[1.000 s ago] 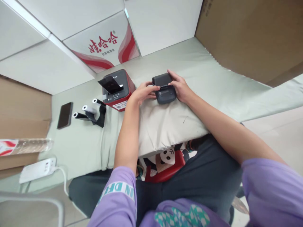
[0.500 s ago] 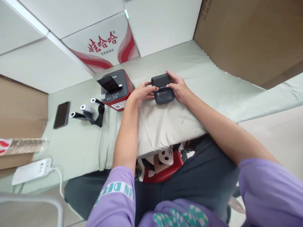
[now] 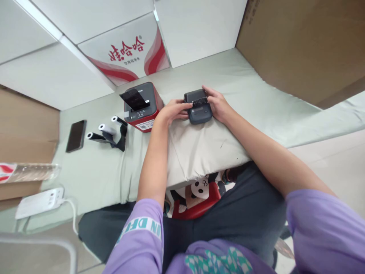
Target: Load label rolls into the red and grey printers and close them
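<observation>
**Holding small dark printer w/ both hands**

Left hand (image 3: pixel 171 112) gripped the small dark printer (image 3: pixel 199 108) on its left side, fingers closed on it; right hand (image 3: pixel 217 105) held the right side, fingertips at the lid seam. Printer sat on a beige pillow (image 3: pixel 199 148) at the bed's (image 3: pixel 91 171) near edge. Red-and-black printer (image 3: pixel 142 106) stood just beside, to the left. Farther left: paper rolls (image 3: pixel 107 133), phone (image 3: pixel 76 136). Power strip (image 3: pixel 38 203) near the bed's left corner.

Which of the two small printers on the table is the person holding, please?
The all-dark small printer, gripped between left hand and right hand; the red-sided printer stands untouched left.
</observation>
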A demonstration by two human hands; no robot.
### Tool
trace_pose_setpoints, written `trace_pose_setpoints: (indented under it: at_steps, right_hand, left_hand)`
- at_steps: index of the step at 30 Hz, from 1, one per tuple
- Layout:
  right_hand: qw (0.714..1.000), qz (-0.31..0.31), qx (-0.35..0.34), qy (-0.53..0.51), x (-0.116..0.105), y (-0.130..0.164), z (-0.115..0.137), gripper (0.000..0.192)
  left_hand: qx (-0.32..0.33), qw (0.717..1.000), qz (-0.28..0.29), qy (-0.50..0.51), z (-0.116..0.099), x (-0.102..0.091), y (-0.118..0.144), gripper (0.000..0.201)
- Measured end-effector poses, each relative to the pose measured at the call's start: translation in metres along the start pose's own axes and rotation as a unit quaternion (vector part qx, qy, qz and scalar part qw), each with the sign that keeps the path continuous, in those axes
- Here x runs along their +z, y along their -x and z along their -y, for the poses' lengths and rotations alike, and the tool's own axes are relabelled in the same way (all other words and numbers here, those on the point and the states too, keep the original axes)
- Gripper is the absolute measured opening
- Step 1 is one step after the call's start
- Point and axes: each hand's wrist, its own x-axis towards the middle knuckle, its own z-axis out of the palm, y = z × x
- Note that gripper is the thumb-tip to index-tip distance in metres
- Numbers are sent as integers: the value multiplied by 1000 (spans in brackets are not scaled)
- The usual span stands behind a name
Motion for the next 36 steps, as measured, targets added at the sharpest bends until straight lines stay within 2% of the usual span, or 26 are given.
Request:
trace_pose_setpoints:
  at_steps: [8, 13, 17, 20, 24, 28, 30, 33, 36]
  right_hand:
    - [1000, -12, -14, 5, -4, -4, -7, 65]
    - [999, -29, -25, 17, -2, -2, -9, 55]
    - [999, -30, -33, 22, 1, -1, -10, 57]
    - [998, -30, -42, 26, 1, -3, -14, 59]
    - [997, -30, -62, 38, -4, -8, -22, 60]
    - [995, -33, -78, 46, -6, -9, -26, 59]
    - [995, -35, -79, 51, -6, -8, -25, 58]
    - [995, -35, -78, 59, -5, -7, -24, 57]
    - [994, -36, -80, 64, -4, -6, -22, 53]
  left_hand:
    - [18, 999, 30, -32, 7, -8, -6, 47]
    - [37, 997, -27, -66, 2, -4, 0, 39]
    - [57, 990, -73, -104, -1, -1, 3, 33]
    - [73, 985, -82, -134, 1, -1, -1, 32]
    - [148, 969, -145, -132, -3, -5, -2, 25]
    - [277, 932, -215, -92, -6, -5, 21, 22]
    - [334, 899, -274, -72, 2, -4, 39, 26]
    - [395, 824, -404, -50, 20, -10, 65, 27]
    - [414, 736, -534, -36, 27, -40, 79, 23]
